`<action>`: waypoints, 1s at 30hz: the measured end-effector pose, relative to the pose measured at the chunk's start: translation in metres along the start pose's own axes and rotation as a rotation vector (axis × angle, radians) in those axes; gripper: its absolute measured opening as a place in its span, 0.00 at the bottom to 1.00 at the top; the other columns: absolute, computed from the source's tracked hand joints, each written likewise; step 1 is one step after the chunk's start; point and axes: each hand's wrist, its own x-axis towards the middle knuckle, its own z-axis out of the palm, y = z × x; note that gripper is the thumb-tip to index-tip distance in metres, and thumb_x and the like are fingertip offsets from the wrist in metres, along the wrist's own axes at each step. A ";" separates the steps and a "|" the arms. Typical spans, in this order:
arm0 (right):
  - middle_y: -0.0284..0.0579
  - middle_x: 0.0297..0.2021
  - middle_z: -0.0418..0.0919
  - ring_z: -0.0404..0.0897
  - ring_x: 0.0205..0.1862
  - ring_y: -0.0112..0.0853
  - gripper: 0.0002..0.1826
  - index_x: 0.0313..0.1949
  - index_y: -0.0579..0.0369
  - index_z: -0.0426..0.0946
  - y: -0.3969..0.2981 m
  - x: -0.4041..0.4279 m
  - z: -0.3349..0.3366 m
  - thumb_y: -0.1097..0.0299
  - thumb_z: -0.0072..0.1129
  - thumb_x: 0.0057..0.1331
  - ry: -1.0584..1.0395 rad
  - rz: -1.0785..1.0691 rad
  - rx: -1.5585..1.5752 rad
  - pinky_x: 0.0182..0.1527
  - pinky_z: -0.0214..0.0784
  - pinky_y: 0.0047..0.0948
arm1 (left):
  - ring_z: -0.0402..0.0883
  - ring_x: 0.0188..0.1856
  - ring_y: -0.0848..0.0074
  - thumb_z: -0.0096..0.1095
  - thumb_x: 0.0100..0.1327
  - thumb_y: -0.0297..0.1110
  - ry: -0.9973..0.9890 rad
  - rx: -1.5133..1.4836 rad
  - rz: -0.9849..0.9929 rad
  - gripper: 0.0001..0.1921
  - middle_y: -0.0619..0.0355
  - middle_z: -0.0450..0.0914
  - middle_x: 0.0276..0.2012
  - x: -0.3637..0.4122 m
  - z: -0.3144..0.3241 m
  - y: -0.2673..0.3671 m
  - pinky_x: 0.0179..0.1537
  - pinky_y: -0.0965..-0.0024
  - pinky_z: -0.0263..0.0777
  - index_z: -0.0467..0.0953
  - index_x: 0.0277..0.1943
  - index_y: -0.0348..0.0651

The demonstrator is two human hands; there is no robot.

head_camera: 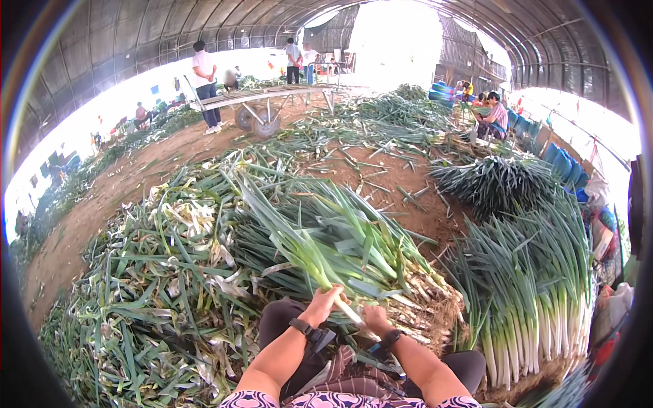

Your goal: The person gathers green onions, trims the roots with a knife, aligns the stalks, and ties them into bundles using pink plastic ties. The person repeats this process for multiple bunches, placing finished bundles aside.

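My left hand (324, 304) is closed around the pale shank of a long green onion (311, 255), whose leaves point up and away to the left. The white lower end of the stalk comes down beside my right hand (376, 320). That hand's fingers are curled and blurred, so whether they grip the stalk is unclear. Just beyond both hands lies a heap of untrimmed green onions (357, 229), their brown roots (438, 306) to the right. Cleaned green onions with white shanks (535, 321) stand packed upright at the right.
Stripped leaves (168, 285) are piled at the left. Another onion bundle (500, 183) lies at the right, near blue bundles (563, 166). A two-wheeled cart (265, 99) stands on the dirt floor (153, 148), with a person (205, 81) beside it. Another person (495, 117) sits at the far right.
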 end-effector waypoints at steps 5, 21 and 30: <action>0.52 0.25 0.80 0.81 0.31 0.46 0.09 0.31 0.55 0.78 0.075 -0.017 -0.007 0.64 0.53 0.59 -0.025 0.353 -0.108 0.32 0.73 0.44 | 0.69 0.23 0.74 0.53 0.62 0.26 -0.059 -0.177 0.249 0.06 0.63 0.65 0.19 -0.019 -0.013 0.037 0.35 0.58 0.75 0.72 0.42 0.43; 0.54 0.30 0.80 0.80 0.33 0.48 0.14 0.35 0.57 0.79 0.116 -0.080 -0.097 0.59 0.52 0.63 -0.679 0.080 -0.103 0.37 0.74 0.46 | 0.60 0.21 0.80 0.53 0.64 0.30 0.263 -0.630 0.539 0.03 0.69 0.59 0.17 -0.011 -0.056 0.120 0.29 0.72 0.61 0.70 0.39 0.51; 0.41 0.42 0.74 0.73 0.44 0.40 0.20 0.47 0.49 0.72 -0.129 0.031 -0.172 0.66 0.64 0.55 0.392 -0.336 0.035 0.46 0.65 0.39 | 0.63 0.23 0.82 0.59 0.67 0.35 0.309 -0.627 0.445 0.06 0.69 0.63 0.19 -0.020 -0.011 0.097 0.34 0.71 0.67 0.69 0.43 0.53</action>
